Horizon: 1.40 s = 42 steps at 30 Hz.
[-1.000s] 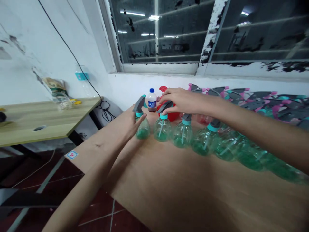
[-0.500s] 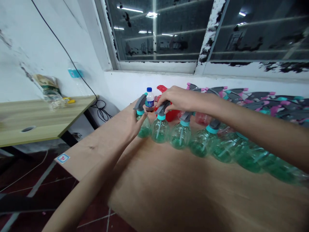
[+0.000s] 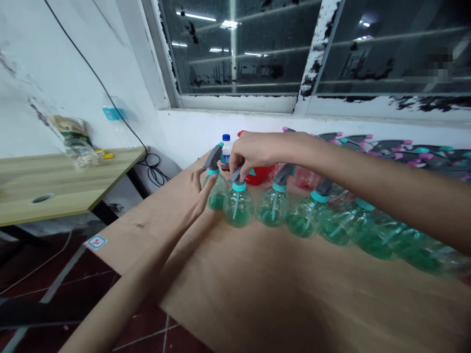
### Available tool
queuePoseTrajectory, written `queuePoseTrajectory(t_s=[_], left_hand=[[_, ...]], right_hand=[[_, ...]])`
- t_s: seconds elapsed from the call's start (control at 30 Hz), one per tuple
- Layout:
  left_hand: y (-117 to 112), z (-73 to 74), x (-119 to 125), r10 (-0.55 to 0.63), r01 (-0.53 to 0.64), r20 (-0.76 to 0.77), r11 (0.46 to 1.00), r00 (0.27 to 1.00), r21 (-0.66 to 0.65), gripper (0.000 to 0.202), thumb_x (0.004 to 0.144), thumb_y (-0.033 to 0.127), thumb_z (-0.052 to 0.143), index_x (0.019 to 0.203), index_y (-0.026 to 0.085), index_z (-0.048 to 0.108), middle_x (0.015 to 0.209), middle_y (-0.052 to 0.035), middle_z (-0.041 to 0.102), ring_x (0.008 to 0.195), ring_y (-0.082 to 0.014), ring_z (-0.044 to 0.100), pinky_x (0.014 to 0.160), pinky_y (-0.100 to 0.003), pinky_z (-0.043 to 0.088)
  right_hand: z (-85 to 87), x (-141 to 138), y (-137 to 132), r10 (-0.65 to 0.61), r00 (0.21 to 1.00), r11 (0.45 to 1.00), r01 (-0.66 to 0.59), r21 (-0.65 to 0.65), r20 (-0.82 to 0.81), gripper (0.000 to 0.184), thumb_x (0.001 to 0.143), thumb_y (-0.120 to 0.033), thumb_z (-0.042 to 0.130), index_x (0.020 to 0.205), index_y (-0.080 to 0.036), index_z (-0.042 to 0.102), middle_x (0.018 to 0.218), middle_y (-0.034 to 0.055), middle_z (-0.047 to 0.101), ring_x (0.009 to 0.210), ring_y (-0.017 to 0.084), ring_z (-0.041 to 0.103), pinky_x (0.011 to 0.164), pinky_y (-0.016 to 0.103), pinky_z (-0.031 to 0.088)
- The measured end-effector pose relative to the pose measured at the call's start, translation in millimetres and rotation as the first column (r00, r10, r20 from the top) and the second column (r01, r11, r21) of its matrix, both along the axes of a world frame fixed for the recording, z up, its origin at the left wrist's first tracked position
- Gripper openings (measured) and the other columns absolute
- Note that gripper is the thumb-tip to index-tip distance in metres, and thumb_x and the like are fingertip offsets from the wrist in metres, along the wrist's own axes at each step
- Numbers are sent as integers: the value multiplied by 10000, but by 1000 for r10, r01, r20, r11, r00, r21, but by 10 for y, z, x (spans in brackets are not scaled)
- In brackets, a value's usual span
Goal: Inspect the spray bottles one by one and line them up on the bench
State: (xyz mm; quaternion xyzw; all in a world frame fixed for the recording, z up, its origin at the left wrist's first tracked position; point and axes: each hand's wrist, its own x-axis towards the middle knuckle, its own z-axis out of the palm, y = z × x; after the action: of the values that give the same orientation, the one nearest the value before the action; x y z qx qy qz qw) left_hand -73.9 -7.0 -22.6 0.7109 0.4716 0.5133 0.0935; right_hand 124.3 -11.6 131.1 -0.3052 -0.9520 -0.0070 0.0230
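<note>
My right hand (image 3: pixel 247 153) reaches over from the right and is closed on the grey trigger head of a clear, round spray bottle (image 3: pixel 238 208) with a teal collar and green liquid. Just left of it stands the leftmost spray bottle (image 3: pixel 217 193), its grey head tilted up. Beside that one is my left hand (image 3: pixel 198 196), fingers apart, its thumb overlapping the bottle's edge; whether it touches is unclear. Another spray bottle (image 3: pixel 273 210) stands right of the held one, past a small gap, and several more continue the row rightward, partly behind my right forearm.
Behind the row are a blue-capped drink bottle (image 3: pixel 225 147), a red spray bottle (image 3: pixel 259 175) and many grey-and-pink spray heads (image 3: pixel 390 145). The wooden table (image 3: pixel 265 279) meets a wall under a window. A second table (image 3: pixel 73 181) with a plastic bag (image 3: pixel 75 139) stands left.
My right hand has shifted the held spray bottle left and slightly nearer me, widening the gap to its right. My left hand has eased off the leftmost bottle, its fingers spreading.
</note>
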Motion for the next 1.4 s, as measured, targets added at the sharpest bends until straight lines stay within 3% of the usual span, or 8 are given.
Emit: queuePoseTrajectory(t_s=[0.13,0.33,0.5,0.6,0.8,0.93,1.13,1.4], left_hand=[[-510,93,-58,127,-126,17,992,992,-29,372,930,474,361,1161,221,506,1272,-94,446,1286,-319,335,1087,-561,235],[-1300,227,182,-117,73,-156,962,981,-262,368,904,436,457,1225,257,444,1278,-69,488,1146,-283,508,933,-480,466],[-1540,90,439,-144,56,-357,968,923,-246,598,843,515,520,1336,256,302,1401,-128,354,1263,-330,403,1002,-529,399],[-1640,36,632,-201,101,-445,966,873,-237,552,872,520,461,1319,231,316,1306,-149,468,1206,-330,472,952,-522,447],[-1853,119,1246,-301,229,-519,953,800,-200,502,872,558,415,1220,196,404,1188,-156,554,1099,-334,557,852,-493,516],[-1913,121,1671,-381,318,-494,925,782,-210,483,875,565,405,1204,212,420,1087,-114,596,990,-301,608,795,-455,543],[-1953,147,2074,-448,381,-500,894,741,-236,482,864,531,474,1232,227,412,1110,-105,595,1020,-288,603,819,-430,540],[-1801,209,2156,-441,392,-498,897,747,-207,540,724,609,590,1163,302,515,963,-64,632,943,-329,612,792,-500,530]], right_hand=[[29,-57,-199,23,999,999,-23,-32,-23,187,686,-129,684,797,-266,749,777,-16,719,622,149,618,577,289,464],[13,-57,-560,-7,1000,999,7,-50,8,202,638,-106,729,780,-248,748,639,-32,678,554,143,591,552,291,437],[-4,83,-951,43,998,997,-46,-66,-44,207,627,-125,763,798,-241,746,670,-29,670,643,168,618,632,309,461],[38,270,-1258,41,999,992,-41,-118,-1,201,690,-84,695,810,-237,743,699,-24,677,661,157,622,639,299,465],[-39,1060,-1775,-5,992,1000,6,12,-124,216,800,-153,610,985,-243,677,983,11,682,948,201,607,793,334,475],[-239,1784,-2102,-115,950,974,165,155,-289,379,821,-287,617,1197,-293,566,1230,7,583,1167,238,504,925,383,441],[-786,2585,-2573,-489,775,836,547,38,-401,420,846,-445,551,1248,-334,509,1238,21,591,1130,266,546,921,455,453],[-1592,2783,-2741,-666,661,746,591,-308,-344,431,830,-487,549,1229,-322,537,1289,62,562,1187,297,514,986,501,406]])
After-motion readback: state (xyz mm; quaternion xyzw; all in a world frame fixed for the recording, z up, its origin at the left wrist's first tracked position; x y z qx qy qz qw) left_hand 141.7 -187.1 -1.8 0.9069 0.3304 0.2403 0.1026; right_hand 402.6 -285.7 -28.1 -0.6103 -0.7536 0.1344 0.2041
